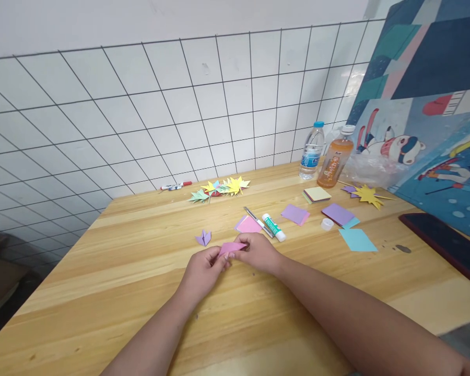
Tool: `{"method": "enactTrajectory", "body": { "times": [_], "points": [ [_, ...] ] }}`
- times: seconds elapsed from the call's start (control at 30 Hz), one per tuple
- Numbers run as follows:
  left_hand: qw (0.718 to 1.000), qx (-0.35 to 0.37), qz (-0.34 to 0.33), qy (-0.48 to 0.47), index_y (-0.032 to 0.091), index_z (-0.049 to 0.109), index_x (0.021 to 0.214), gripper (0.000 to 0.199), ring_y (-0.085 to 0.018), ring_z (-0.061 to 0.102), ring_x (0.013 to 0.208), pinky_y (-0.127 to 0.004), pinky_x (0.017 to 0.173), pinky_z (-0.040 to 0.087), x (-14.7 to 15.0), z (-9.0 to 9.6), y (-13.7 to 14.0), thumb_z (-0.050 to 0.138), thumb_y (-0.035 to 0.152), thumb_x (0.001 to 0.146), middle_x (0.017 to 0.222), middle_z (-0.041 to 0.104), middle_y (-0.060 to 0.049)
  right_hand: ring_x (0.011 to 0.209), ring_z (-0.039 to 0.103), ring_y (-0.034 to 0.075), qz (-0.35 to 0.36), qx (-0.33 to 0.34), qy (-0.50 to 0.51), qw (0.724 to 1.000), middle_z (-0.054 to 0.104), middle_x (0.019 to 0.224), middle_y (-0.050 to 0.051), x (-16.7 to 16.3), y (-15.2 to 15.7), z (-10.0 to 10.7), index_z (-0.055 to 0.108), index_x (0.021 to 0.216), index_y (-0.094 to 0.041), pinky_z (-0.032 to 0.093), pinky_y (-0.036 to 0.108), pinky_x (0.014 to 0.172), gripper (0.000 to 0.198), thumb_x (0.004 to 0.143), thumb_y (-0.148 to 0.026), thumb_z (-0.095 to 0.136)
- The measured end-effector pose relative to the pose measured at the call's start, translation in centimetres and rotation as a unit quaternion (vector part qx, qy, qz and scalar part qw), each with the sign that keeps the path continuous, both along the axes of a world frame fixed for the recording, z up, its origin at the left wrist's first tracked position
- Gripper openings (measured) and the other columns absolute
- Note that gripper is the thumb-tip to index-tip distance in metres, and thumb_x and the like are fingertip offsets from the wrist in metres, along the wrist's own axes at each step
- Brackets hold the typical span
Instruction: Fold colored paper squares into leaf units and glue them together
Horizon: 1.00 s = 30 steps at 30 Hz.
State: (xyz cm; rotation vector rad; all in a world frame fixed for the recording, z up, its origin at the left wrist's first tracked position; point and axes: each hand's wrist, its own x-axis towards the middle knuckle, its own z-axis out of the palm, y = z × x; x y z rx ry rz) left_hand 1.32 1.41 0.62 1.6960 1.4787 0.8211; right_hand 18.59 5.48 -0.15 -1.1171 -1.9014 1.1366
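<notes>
A folded piece of pink paper is held between both hands above the wooden table. My left hand pinches its left and near edge. My right hand grips its right end, fingers closed. Just beyond my left hand lies a small folded purple paper piece. Past my right hand are pink paper sheets, with a slim craft knife lying partly over them. A glue stick with a green label rests beside the knife, its cap end not clearly told.
Folded paper stars and a marker lie near the tiled wall. Purple sheets, a blue sheet, a clear cap, a water bottle, an orange drink bottle, a yellow star and a phone are rightward.
</notes>
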Motion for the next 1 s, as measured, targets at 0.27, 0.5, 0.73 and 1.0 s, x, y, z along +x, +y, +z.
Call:
{"method": "enactTrajectory", "body": {
  "times": [0.27,0.5,0.73,1.0],
  "points": [
    [0.998,0.031,0.007,0.050,0.018,0.064,0.066,0.030,-0.014,0.047,0.054,-0.022,0.053,0.033,-0.27,0.40,-0.01,0.052,0.043,0.077,0.055,0.055,0.002,0.057,0.049,0.011,-0.010,-0.015,0.000,1.000,0.058,0.060,-0.002,-0.02,0.04,0.23,0.061,0.067,-0.017,0.034,0.020,0.051,0.014,0.069,-0.030,0.066],
    [0.998,0.011,0.031,0.051,0.018,0.060,0.063,0.029,-0.013,0.043,0.053,-0.022,0.050,0.028,-0.75,0.77,0.21,0.052,0.043,0.076,0.054,0.050,0.003,0.056,0.052,0.010,-0.039,-0.043,0.045,0.997,0.060,0.061,-0.002,0.02,0.24,0.51,0.062,0.068,-0.017,0.039,0.021,0.053,0.012,0.070,-0.028,0.066],
    [0.998,0.009,0.043,0.041,0.019,0.059,0.060,0.030,-0.013,0.043,0.053,-0.022,0.051,0.028,-0.74,0.84,0.29,0.052,0.043,0.075,0.052,0.050,0.004,0.051,0.052,0.011,-0.067,-0.114,0.091,0.987,0.055,0.056,-0.003,0.22,0.54,0.61,0.058,0.068,-0.017,0.043,0.022,0.050,0.016,0.068,-0.031,0.067],
    [0.998,-0.004,0.062,0.001,0.018,0.067,0.073,0.032,-0.014,0.048,0.052,-0.022,0.052,0.034,-0.99,0.31,0.62,0.055,0.048,0.075,0.056,0.058,0.001,0.052,0.051,0.010,-0.095,-0.133,0.144,0.976,0.050,0.055,-0.004,0.57,0.78,0.89,0.054,0.063,-0.017,0.049,0.024,0.052,0.022,0.065,-0.032,0.069]
  ]
}}
